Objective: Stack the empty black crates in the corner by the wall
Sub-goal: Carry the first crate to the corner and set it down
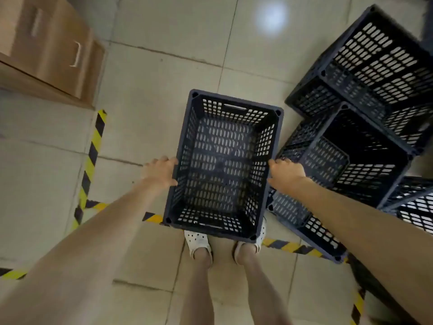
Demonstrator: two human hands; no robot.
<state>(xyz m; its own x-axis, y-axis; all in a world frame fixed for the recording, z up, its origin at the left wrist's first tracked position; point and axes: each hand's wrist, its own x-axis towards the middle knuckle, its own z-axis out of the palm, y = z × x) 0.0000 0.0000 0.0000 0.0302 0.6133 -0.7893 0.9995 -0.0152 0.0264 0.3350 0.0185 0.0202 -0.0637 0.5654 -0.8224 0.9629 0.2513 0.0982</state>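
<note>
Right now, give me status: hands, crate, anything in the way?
Left hand and right hand grip the long rims of the black crate. Crate empty, upright, above the feet. Other crates crowd its right side.

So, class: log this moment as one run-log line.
left hand: grips left rim | right hand: grips right rim | held black perforated plastic crate: empty, over feet | other black crates: right

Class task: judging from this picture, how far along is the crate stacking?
Done: some crates already sit piled at the right. In hand: the left hand and right hand grip one empty crate by its long sides. Left: setting it on the pile.
</note>
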